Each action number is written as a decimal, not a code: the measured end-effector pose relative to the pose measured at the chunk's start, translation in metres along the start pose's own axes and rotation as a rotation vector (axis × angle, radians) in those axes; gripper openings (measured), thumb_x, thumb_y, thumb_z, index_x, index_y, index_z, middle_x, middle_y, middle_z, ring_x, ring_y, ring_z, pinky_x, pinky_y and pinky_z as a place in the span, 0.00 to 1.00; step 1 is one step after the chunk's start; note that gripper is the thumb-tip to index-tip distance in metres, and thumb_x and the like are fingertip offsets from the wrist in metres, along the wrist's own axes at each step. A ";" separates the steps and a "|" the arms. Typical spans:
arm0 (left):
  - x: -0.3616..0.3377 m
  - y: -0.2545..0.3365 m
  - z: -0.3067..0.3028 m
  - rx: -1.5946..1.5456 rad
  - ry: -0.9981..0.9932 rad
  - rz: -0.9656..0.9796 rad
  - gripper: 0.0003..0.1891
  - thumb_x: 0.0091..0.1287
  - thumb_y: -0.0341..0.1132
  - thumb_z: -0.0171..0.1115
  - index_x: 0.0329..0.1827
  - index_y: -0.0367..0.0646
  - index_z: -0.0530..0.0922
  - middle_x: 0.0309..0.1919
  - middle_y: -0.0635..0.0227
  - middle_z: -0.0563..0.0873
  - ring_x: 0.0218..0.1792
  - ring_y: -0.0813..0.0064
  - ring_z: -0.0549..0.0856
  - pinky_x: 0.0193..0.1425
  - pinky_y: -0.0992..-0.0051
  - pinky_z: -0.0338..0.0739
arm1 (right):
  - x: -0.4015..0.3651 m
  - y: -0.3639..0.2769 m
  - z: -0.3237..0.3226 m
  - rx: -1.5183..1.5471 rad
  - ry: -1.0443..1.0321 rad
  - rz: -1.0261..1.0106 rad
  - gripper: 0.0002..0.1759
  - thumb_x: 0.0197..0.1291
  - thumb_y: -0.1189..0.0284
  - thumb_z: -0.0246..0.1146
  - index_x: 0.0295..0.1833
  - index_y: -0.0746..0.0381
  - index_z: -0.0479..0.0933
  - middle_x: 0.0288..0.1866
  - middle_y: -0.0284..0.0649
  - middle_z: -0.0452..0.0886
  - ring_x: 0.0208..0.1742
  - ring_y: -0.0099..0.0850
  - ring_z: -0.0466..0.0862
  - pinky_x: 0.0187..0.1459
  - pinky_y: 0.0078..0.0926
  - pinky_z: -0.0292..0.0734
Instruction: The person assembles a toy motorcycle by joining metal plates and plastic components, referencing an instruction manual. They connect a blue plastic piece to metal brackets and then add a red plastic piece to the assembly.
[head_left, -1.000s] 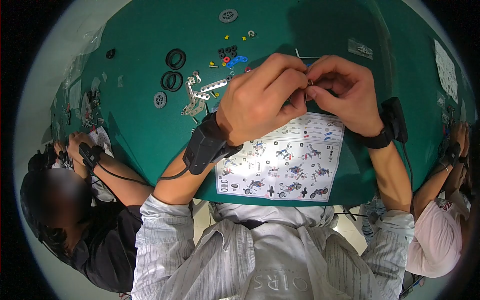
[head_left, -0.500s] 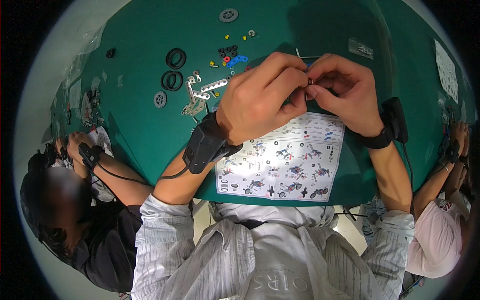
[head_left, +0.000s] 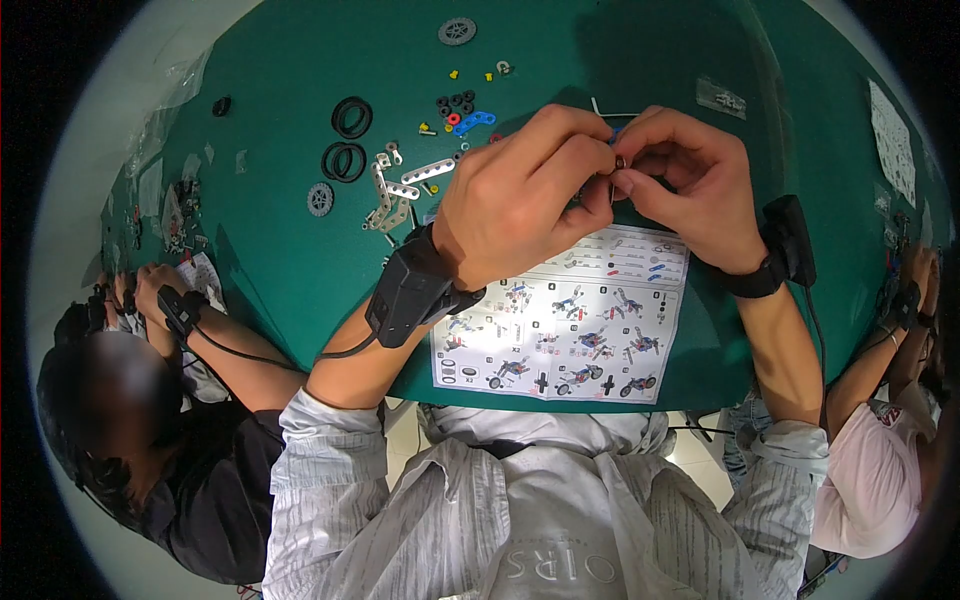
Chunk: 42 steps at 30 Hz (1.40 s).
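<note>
My left hand (head_left: 535,195) and my right hand (head_left: 695,185) meet fingertip to fingertip above the top edge of a printed instruction sheet (head_left: 560,340). Both pinch a small dark part (head_left: 620,163), mostly hidden by the fingers, with a bit of blue showing just above it. Behind the fingers a thin metal rod (head_left: 597,106) sticks out. Left of my left hand lie perforated silver strips (head_left: 430,172), a blue perforated piece (head_left: 474,122) and several small black rings (head_left: 457,102).
Black rubber rings (head_left: 351,117) and grey toothed wheels (head_left: 457,31) lie on the green table (head_left: 280,140). A plastic bag of parts (head_left: 721,98) is beyond my right hand. Co-workers sit at left (head_left: 200,480) and right (head_left: 875,480), their hands at the table.
</note>
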<state>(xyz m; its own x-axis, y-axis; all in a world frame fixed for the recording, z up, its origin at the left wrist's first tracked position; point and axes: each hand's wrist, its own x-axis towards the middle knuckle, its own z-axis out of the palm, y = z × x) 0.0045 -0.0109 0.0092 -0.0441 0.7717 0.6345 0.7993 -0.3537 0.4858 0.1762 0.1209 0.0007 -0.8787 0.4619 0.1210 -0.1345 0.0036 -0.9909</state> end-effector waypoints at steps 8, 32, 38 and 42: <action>0.000 0.000 0.000 -0.004 0.005 0.006 0.15 0.51 0.22 0.75 0.42 0.42 0.84 0.45 0.64 0.89 0.38 0.64 0.90 0.39 0.71 0.86 | 0.000 -0.001 -0.001 -0.023 -0.003 0.005 0.11 0.64 0.82 0.71 0.52 0.69 0.83 0.48 0.38 0.86 0.49 0.22 0.87 0.54 0.21 0.85; -0.002 -0.001 0.003 0.018 -0.003 0.004 0.13 0.53 0.26 0.74 0.42 0.43 0.83 0.47 0.67 0.87 0.33 0.66 0.89 0.34 0.70 0.86 | -0.002 -0.001 0.001 0.021 0.026 0.028 0.12 0.62 0.83 0.71 0.51 0.69 0.83 0.46 0.38 0.87 0.48 0.22 0.87 0.54 0.21 0.85; -0.002 0.005 -0.002 -0.009 -0.055 -0.071 0.14 0.51 0.23 0.74 0.41 0.43 0.84 0.48 0.64 0.88 0.38 0.63 0.91 0.38 0.69 0.87 | -0.002 0.000 0.001 0.032 0.029 0.033 0.11 0.62 0.83 0.72 0.51 0.69 0.83 0.46 0.38 0.86 0.48 0.21 0.86 0.53 0.20 0.85; 0.001 0.004 -0.003 -0.015 -0.056 -0.074 0.14 0.51 0.23 0.74 0.41 0.43 0.83 0.48 0.63 0.88 0.39 0.63 0.91 0.39 0.69 0.87 | -0.001 -0.004 0.003 0.018 0.035 0.058 0.11 0.63 0.83 0.72 0.51 0.69 0.83 0.46 0.38 0.86 0.47 0.21 0.86 0.52 0.20 0.85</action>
<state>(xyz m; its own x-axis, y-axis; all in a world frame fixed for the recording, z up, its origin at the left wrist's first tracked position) 0.0058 -0.0136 0.0134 -0.0686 0.8241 0.5623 0.7860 -0.3025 0.5392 0.1768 0.1179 0.0047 -0.8688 0.4915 0.0606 -0.0920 -0.0399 -0.9950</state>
